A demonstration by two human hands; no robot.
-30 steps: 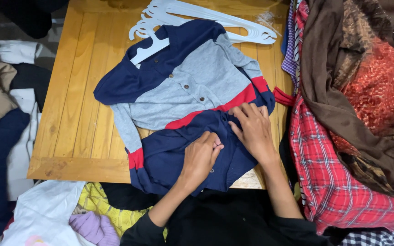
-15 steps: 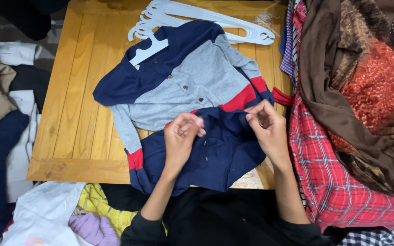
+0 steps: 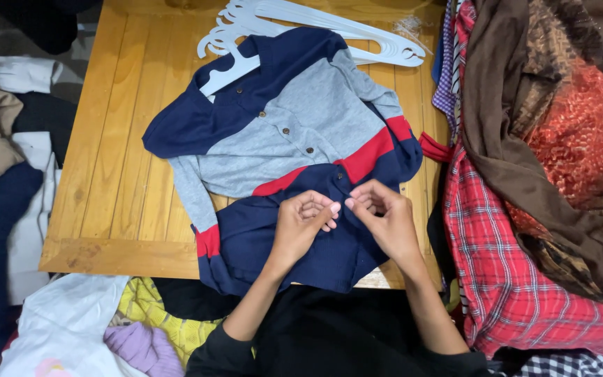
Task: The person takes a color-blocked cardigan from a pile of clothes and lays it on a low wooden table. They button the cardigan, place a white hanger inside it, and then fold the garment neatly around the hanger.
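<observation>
A navy, grey and red button-front shirt (image 3: 294, 132) lies spread on a wooden table (image 3: 113, 188), its collar on a white plastic hanger (image 3: 228, 66). My left hand (image 3: 305, 223) and my right hand (image 3: 382, 220) meet over the navy lower part of the shirt, just below the red stripe. The fingertips of both hands pinch the front placket there, almost touching each other. Whether a button sits between the fingers is hidden.
More white hangers (image 3: 329, 24) lie at the table's far edge. A heap of clothes, red plaid (image 3: 511, 279) and brown (image 3: 525, 139), fills the right side. Dark, white, yellow and purple garments (image 3: 141, 328) lie on the left and near side.
Both hands lifted off the flattened navy hem and came together at the shirt's front placket, fingertips now pinching the fabric.
</observation>
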